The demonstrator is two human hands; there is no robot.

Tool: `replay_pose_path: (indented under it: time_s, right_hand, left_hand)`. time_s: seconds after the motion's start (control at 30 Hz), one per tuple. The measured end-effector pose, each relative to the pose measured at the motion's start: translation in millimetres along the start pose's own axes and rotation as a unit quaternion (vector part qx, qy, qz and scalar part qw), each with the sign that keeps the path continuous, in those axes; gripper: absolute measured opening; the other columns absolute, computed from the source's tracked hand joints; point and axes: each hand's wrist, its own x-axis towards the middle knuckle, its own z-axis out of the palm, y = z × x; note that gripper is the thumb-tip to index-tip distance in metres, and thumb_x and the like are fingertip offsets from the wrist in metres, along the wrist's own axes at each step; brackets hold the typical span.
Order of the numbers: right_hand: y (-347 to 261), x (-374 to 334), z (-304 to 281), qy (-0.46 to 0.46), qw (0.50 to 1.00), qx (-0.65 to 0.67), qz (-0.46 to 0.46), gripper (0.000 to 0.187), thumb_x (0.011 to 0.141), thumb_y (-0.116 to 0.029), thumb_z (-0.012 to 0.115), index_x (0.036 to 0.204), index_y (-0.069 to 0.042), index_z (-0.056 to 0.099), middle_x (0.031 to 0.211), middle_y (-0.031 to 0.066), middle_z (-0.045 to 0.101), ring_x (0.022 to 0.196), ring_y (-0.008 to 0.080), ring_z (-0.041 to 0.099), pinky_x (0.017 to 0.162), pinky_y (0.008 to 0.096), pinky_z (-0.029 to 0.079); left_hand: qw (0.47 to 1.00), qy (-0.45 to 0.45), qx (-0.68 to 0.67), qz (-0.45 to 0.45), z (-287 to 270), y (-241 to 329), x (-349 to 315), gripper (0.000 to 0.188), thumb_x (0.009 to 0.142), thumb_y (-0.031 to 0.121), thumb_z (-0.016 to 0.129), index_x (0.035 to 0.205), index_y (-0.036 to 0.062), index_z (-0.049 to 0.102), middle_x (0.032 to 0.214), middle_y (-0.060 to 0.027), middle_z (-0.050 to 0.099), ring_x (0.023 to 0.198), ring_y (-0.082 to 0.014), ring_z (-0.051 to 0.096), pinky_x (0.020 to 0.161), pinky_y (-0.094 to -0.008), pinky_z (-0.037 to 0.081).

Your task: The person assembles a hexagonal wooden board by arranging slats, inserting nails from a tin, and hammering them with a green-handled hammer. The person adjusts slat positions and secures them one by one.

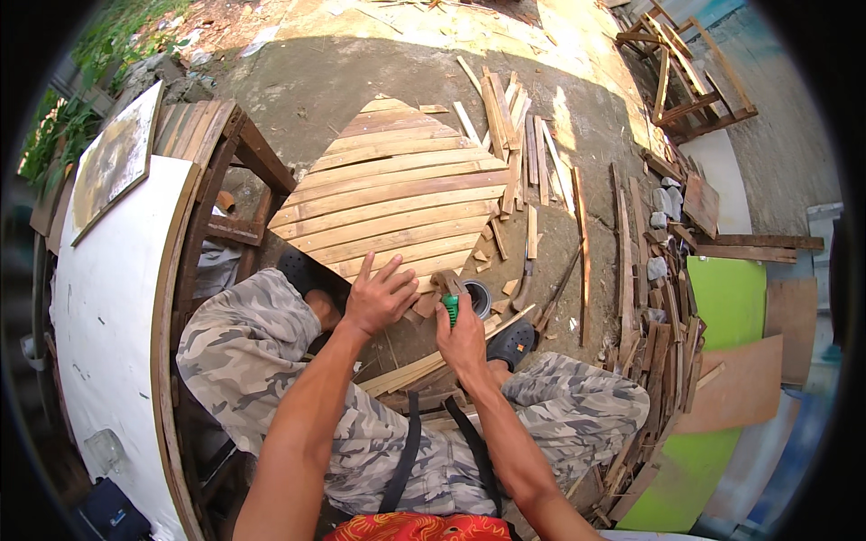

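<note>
A square panel of slanting wooden slats (388, 198) lies in front of me, one corner pointing away. My left hand (382, 296) rests on its near edge, fingers spread and stretched out. Just right of it, my right hand (463, 332) is closed around a green-handled tool (450, 307). Its brownish metal head meets the panel's near corner; the exact kind is hard to make out. Beside that head stands a round grey can (477, 296), partly hidden by the tool and my right hand.
Loose wooden strips (502, 117) lie beyond the panel's right side. Scrap wood (654, 361) is heaped along the right, by a bright green board (735, 302). A wooden table with a white board (122, 316) stands close on my left. A dark curved tool (526, 281) lies near my shoe (511, 343).
</note>
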Motion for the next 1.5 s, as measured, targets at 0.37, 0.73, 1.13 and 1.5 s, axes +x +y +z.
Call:
replay_pose_path:
  time_s: [0.37, 0.73, 1.13, 1.5]
  right_hand:
    - [34, 1, 2, 0.036, 0.998, 0.049, 0.011, 0.033, 0.099, -0.023, 0.065, 0.116, 0.002, 0.054, 0.084, 0.0281, 0.067, 0.076, 0.0479, 0.068, 0.066, 0.0519, 0.050]
    - [65, 19, -12, 0.049, 0.715, 0.619, 0.321, 0.025, 0.104, -0.033, 0.060, 0.116, -0.012, 0.051, 0.079, 0.0029, 0.055, 0.051, 0.0127, 0.051, 0.040, 0.0292, 0.042]
    - [66, 20, -1, -0.023, 0.694, 0.623, 0.360, 0.027, 0.105, -0.034, 0.058, 0.121, -0.013, 0.052, 0.077, 0.0011, 0.053, 0.052, 0.0115, 0.048, 0.042, 0.0278, 0.041]
    - [61, 19, -6, -0.053, 0.760, 0.548, 0.345, 0.020, 0.105, -0.030, 0.057, 0.107, -0.014, 0.045, 0.077, 0.0017, 0.053, 0.050, 0.0117, 0.050, 0.041, 0.0287, 0.042]
  left_hand:
    - [1.000, -0.001, -0.021, -0.018, -4, 2, 1, 0.019, 0.088, 0.029, 0.076, 0.103, 0.0192, 0.077, 0.115, 0.0047, 0.071, 0.127, -0.0229, 0.061, 0.116, -0.0618, 0.033]
    - [0.998, -0.036, -0.045, -0.029, -10, 5, 6, 0.025, 0.085, 0.029, 0.079, 0.105, 0.0162, 0.075, 0.124, -0.0043, 0.068, 0.130, -0.0277, 0.057, 0.117, -0.0610, 0.028]
    - [0.998, -0.032, -0.058, -0.021, -11, 6, 5, 0.026, 0.083, 0.019, 0.082, 0.106, 0.0109, 0.074, 0.130, -0.0083, 0.067, 0.132, -0.0321, 0.057, 0.117, -0.0601, 0.029]
    - [0.997, -0.015, -0.073, -0.034, -6, 4, 3, 0.023, 0.082, 0.023, 0.082, 0.102, 0.0148, 0.075, 0.128, -0.0053, 0.068, 0.129, -0.0295, 0.059, 0.116, -0.0596, 0.030]
